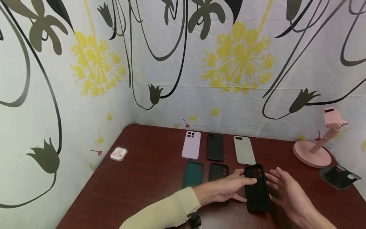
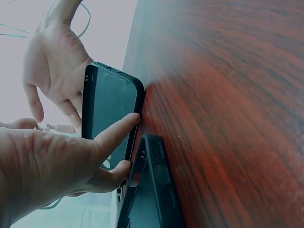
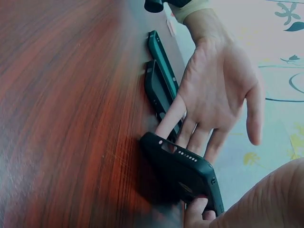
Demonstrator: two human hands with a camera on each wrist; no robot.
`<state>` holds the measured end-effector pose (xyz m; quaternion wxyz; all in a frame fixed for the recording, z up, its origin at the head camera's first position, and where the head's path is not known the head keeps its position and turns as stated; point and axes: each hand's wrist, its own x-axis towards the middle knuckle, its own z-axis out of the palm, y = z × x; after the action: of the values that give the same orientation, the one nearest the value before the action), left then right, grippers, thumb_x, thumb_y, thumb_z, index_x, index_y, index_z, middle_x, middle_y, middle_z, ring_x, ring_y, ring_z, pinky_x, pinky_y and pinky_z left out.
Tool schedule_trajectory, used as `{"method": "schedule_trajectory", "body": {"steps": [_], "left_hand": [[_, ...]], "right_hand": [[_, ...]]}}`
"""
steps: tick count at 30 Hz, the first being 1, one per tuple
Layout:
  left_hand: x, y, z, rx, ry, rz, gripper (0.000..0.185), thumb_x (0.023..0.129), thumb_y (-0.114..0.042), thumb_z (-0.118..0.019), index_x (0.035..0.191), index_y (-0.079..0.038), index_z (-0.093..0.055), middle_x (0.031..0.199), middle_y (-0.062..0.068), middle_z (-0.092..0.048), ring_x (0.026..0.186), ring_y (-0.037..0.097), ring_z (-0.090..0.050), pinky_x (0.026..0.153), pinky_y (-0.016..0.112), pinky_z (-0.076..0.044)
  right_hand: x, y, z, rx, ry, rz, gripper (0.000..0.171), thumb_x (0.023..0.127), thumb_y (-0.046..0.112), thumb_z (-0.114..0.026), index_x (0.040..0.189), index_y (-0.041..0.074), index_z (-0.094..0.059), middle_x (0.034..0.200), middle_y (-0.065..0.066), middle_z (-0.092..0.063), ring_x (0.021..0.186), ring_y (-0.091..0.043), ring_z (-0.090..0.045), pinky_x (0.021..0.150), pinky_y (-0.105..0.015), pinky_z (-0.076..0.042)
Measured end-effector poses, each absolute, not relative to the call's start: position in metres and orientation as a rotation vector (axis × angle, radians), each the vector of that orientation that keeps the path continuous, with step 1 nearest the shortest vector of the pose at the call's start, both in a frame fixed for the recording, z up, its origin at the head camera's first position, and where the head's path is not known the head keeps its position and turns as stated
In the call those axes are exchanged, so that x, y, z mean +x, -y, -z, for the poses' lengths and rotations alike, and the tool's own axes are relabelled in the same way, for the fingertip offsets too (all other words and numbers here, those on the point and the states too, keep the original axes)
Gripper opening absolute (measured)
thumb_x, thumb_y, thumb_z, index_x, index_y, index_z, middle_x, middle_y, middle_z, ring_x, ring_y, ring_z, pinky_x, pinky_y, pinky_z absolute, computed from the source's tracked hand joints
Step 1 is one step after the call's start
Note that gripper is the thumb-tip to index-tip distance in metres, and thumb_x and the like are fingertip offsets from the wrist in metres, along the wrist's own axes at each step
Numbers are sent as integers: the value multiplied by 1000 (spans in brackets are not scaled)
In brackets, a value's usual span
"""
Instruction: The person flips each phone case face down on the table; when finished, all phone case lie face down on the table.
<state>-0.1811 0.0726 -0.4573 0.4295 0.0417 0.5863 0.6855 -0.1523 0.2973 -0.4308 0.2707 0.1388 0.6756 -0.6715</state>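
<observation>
A black phone case with camera cutouts stands tilted between both hands over the table. My left hand is at its left edge with fingers extended; the little finger touches the rim of the case, and the thumb stays apart from it in the left wrist view. On the other side, my right hand has its palm turned toward the case and its fingertips at the right edge. Partly hidden beneath my left forearm lie a second black case and a teal case.
Along the back lie a lilac case, a dark green case and a pale grey case. Boxed earphones sit at the left edge. A pink stand and a dark clip-like piece are on the right.
</observation>
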Motion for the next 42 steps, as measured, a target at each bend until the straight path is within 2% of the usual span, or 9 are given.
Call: {"method": "schedule_trajectory", "body": {"steps": [5, 14, 19, 21, 24, 27, 32, 36, 42], "left_hand": [[-182, -73, 459, 112, -1487, -1713, 82, 104, -26, -68, 168, -17, -18, 174, 13, -23, 159, 34, -33, 109, 65, -51], [-182, -74, 459, 146, -1533, -1674, 82, 101, -17, -72, 166, -20, -23, 165, 13, -38, 141, 32, -57, 107, 64, -54], [-181, -73, 461, 202, -1587, -1633, 83, 100, -10, -71, 166, -23, -23, 158, 16, -45, 140, 33, -57, 105, 60, -56], [-180, -73, 461, 228, -1623, -1613, 84, 100, -9, -72, 166, -25, -23, 156, 15, -47, 139, 30, -58, 103, 58, -58], [-180, -75, 461, 252, -1663, -1590, 88, 99, -8, -73, 167, -30, -21, 153, 12, -50, 133, 27, -62, 98, 54, -61], [-180, -75, 460, 256, -1672, -1594, 94, 98, -6, -73, 168, -32, -17, 156, 9, -47, 136, 27, -60, 97, 53, -62], [-180, -72, 459, 260, -1651, -1614, 100, 98, -3, -72, 169, -39, -10, 169, 6, -34, 152, 29, -46, 100, 54, -61], [-182, -70, 460, 294, -1590, -1632, 106, 100, 1, -68, 168, -47, -2, 176, 8, -21, 159, 33, -36, 104, 58, -58], [-183, -68, 461, 322, -1572, -1623, 106, 101, 5, -64, 166, -52, -4, 177, 7, -18, 157, 35, -39, 100, 59, -59]], "right_hand": [[-148, -293, 432, 344, -1777, 1878, 99, 103, 79, -18, 168, 15, 21, 178, -20, 11, 164, -44, 2, 129, -68, -19], [-142, -281, 433, 329, -1763, 1908, 94, 106, 75, -17, 169, 14, 16, 179, -19, 7, 164, -42, -5, 128, -62, -26], [-140, -276, 433, 329, -1796, 1887, 90, 108, 71, -13, 170, 11, 13, 179, -19, 4, 163, -40, -10, 115, -48, -45], [-140, -275, 434, 330, -1795, 1885, 89, 108, 70, -12, 170, 10, 12, 179, -19, 3, 163, -39, -11, 109, -40, -46], [-139, -275, 435, 334, -1791, 1884, 89, 108, 70, -13, 170, 10, 11, 179, -18, 2, 162, -38, -12, 106, -37, -47], [-139, -274, 435, 338, -1783, 1880, 90, 108, 71, -13, 170, 10, 11, 178, -20, 2, 162, -39, -12, 104, -37, -48], [-139, -272, 436, 329, -1775, 1865, 91, 109, 70, -15, 170, 8, 10, 178, -24, 3, 163, -42, -9, 104, -38, -50], [-138, -273, 439, 317, -1780, 1846, 89, 110, 68, -15, 169, 6, 9, 177, -27, 5, 163, -46, -6, 110, -46, -51], [-139, -276, 443, 331, -1763, 1866, 89, 111, 66, -17, 169, 6, 12, 176, -27, 7, 163, -48, -5, 118, -53, -47]]}}
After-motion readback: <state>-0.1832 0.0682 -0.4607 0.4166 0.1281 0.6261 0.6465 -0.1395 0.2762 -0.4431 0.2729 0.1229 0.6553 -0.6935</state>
